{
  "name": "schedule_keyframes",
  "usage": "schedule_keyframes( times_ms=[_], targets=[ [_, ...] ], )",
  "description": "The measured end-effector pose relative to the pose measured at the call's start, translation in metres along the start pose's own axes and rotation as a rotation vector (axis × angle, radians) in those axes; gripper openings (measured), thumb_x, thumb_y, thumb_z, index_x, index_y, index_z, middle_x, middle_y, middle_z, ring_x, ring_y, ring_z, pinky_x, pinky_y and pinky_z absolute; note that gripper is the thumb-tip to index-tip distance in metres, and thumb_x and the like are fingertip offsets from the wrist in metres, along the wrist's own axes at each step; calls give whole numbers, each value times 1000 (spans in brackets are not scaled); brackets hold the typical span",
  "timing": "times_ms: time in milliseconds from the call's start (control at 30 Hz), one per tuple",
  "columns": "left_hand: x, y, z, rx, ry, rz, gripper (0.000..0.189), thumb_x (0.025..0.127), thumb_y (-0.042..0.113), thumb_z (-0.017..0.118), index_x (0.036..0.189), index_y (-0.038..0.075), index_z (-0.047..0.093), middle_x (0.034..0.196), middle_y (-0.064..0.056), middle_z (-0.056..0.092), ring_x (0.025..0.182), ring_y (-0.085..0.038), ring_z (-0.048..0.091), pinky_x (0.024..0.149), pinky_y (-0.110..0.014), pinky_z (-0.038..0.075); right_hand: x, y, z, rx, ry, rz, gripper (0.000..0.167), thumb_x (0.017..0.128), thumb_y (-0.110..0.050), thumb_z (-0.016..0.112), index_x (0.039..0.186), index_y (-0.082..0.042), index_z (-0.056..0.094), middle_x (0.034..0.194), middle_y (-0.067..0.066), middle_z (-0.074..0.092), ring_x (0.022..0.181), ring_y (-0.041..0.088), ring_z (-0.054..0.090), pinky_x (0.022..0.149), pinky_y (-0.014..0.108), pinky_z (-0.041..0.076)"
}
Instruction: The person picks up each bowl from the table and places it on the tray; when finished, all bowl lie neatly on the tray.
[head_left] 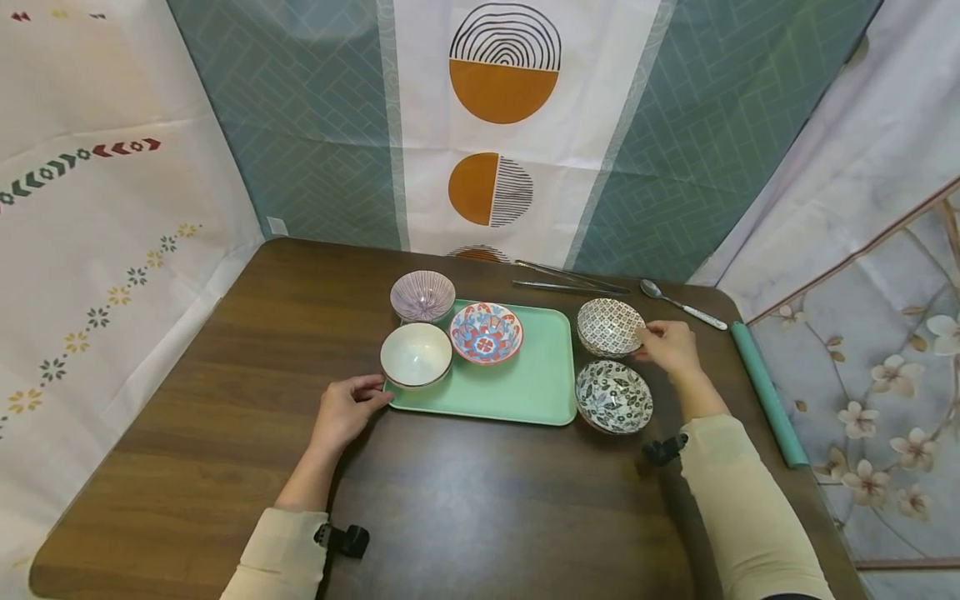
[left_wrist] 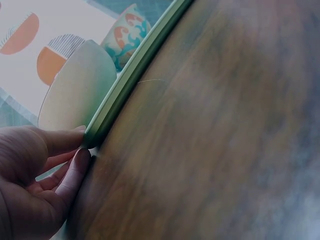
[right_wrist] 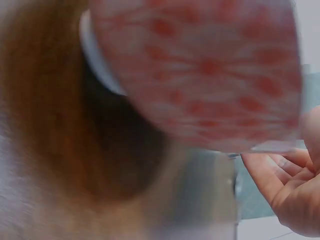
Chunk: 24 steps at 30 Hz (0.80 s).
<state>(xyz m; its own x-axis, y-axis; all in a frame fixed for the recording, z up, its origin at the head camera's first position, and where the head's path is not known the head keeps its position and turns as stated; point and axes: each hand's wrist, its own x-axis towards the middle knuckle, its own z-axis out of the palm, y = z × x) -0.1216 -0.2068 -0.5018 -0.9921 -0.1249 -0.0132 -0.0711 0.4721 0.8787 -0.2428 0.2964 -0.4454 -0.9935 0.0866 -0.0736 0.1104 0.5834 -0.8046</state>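
Observation:
My left hand (head_left: pixel 344 411) pinches the near-left corner of the green tray (head_left: pixel 551 350), with its thumb and fingers on either side of the rim (left_wrist: pixel 95 131). A white-lined bowl (head_left: pixel 416 355) and a red-and-blue patterned bowl (head_left: pixel 486 335) stand on the tray, a purple striped bowl (head_left: pixel 422 296) at its far-left corner. Beyond its right edge, my right hand (head_left: pixel 670 345) holds the rim of a lattice-patterned bowl (head_left: pixel 610 327). A leaf-patterned bowl (head_left: pixel 614 397) stands nearer me. In the right wrist view a red-patterned bowl side (right_wrist: pixel 210 70) hides part of the right hand's grip.
Thin metal utensils (head_left: pixel 566 277) lie along the back of the brown table (head_left: pixel 465 500). A spoon (head_left: pixel 682 305) lies at the back right, and a rolled green mat (head_left: pixel 768 392) runs along the right edge. Curtains hang close behind and at both sides.

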Motion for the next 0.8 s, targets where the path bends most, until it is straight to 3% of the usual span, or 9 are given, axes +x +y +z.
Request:
schedule_keyframes(
  times_ms=[200, 367, 600, 800],
  targets=[
    [-1, 1, -2, -2, 9, 8, 32, 88, 8, 79, 116, -6, 73, 97, -17, 75, 90, -28, 72, 65, -16, 50, 1, -28, -15, 17, -6, -50, 42, 104, -15, 55, 128, 19, 57, 116, 39, 63, 58, -1, 67, 64, 21, 57],
    [-1, 1, -2, 5, 21, 18, 31, 88, 8, 79, 114, -7, 73, 96, -16, 75, 88, -24, 72, 64, -16, 50, 3, -55, -14, 19, -42, -56, 44, 105, -17, 54, 133, 17, 55, 122, 38, 60, 63, 2, 69, 65, 21, 57],
    [-1, 1, -2, 0, 3, 7, 32, 89, 9, 78, 117, -6, 72, 99, -18, 75, 92, -29, 72, 66, -16, 50, 12, -69, 14, 24, -112, -21, 43, 105, -13, 51, 135, 18, 51, 125, 35, 58, 68, 7, 70, 75, 30, 59],
    [-1, 1, 0, -3, 2, 4, 32, 89, 9, 78, 117, -6, 72, 99, -18, 75, 92, -28, 72, 66, -17, 50, 19, -66, 41, -23, -150, 9, 36, 103, -9, 49, 126, 18, 59, 116, 36, 63, 68, 12, 72, 70, 26, 59]
  ],
)
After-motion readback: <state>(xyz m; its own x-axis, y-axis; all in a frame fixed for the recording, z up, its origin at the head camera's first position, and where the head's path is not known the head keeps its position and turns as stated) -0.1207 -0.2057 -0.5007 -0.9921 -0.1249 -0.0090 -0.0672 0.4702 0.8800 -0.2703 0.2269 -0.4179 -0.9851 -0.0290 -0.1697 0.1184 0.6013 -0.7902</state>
